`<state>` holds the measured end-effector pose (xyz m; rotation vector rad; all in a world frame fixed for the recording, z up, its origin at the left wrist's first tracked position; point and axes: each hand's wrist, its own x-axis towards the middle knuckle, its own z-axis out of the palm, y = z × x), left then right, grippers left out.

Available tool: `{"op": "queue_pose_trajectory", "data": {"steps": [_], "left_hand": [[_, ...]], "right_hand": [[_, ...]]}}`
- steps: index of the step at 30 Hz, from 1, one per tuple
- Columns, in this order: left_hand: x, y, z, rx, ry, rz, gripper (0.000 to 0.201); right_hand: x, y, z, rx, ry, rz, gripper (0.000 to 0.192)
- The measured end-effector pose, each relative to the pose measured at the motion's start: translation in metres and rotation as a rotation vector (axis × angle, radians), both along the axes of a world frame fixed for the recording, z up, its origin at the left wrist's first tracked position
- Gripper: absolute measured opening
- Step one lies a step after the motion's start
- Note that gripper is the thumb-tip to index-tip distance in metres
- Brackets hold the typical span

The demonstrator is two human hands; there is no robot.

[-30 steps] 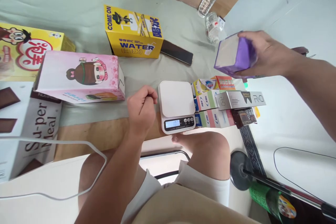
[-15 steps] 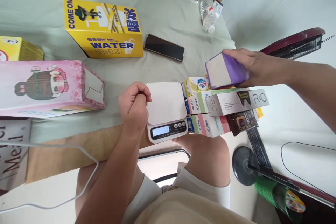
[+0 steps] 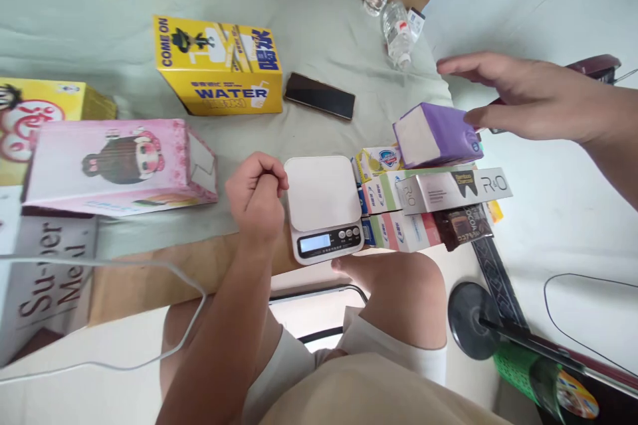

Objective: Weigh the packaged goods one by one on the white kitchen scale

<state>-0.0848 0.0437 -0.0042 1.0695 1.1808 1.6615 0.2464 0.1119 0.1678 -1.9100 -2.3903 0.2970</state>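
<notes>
My right hand [image 3: 523, 96], its fingers spread and holding nothing, hovers at the right end of a purple and white package [image 3: 441, 136]. That package lies on top of the grouped boxes, behind a silver toothpaste box [image 3: 456, 190] marked R&O. To its left is a yellow Safeguard soap box [image 3: 379, 162]. Two striped boxes [image 3: 399, 231] and a brown cocoa packet [image 3: 463, 226] sit at the front of the group. My left hand [image 3: 256, 192] is closed in a fist beside the white kitchen scale [image 3: 323, 192]. The scale's plate is bare and its display is lit.
A black phone [image 3: 320, 95] lies behind the scale. Left of it stand a yellow WATER box [image 3: 219, 66] and a pink box [image 3: 119, 166]. Two plastic bottles [image 3: 397, 36] are at the far right. A white cable [image 3: 149, 264] crosses the lower left, near my left forearm.
My right hand has let go of the purple package, opened, and lifted away to the right. The package now rests on the boxes. The whole view has shifted slightly; my left fist stays beside the scale.
</notes>
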Motion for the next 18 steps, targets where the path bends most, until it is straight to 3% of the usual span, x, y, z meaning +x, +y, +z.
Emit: {"op": "queue_pose_trajectory", "data": {"steps": [4, 7, 9, 14, 18], "left_hand": [[-0.020, -0.018, 0.007, 0.212, 0.189, 0.187, 0.024], [-0.039, -0.029, 0.014, 0.362, 0.300, 0.413, 0.020], [-0.053, -0.033, 0.017, 0.366, 0.320, 0.510, 0.015], [-0.085, -0.037, 0.014, 0.197, 0.353, 0.572, 0.019], [-0.103, -0.038, 0.006, 0.124, 0.340, 0.587, 0.026]], "right_hand": [[-0.070, -0.010, -0.003, -0.123, 0.053, 0.334, 0.065], [-0.146, -0.014, -0.016, -0.150, 0.057, 0.587, 0.062], [-0.198, -0.013, -0.028, -0.175, 0.025, 0.689, 0.065], [-0.309, -0.003, -0.063, -0.190, -0.069, 0.706, 0.091], [-0.352, 0.002, -0.087, -0.212, -0.146, 0.650, 0.097]]}}
